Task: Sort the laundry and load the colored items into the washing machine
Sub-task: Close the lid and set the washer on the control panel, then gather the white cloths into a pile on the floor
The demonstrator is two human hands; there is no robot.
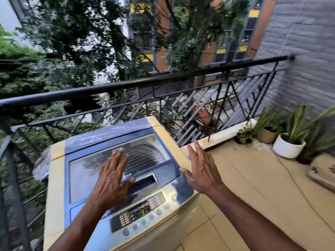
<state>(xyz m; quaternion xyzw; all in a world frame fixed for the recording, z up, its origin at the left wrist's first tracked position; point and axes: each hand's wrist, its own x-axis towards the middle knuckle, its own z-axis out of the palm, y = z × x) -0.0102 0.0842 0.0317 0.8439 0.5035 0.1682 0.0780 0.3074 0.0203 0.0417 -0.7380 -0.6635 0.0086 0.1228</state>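
I judge I am at the lid-opening step: my left hand [110,180] lies spread flat on the closed lid [101,165] of the washing machine [168,230], my right hand [201,171] spread at its right edge, no laundry visible, and the railing [126,84] and potted plants [288,140] stand clear.
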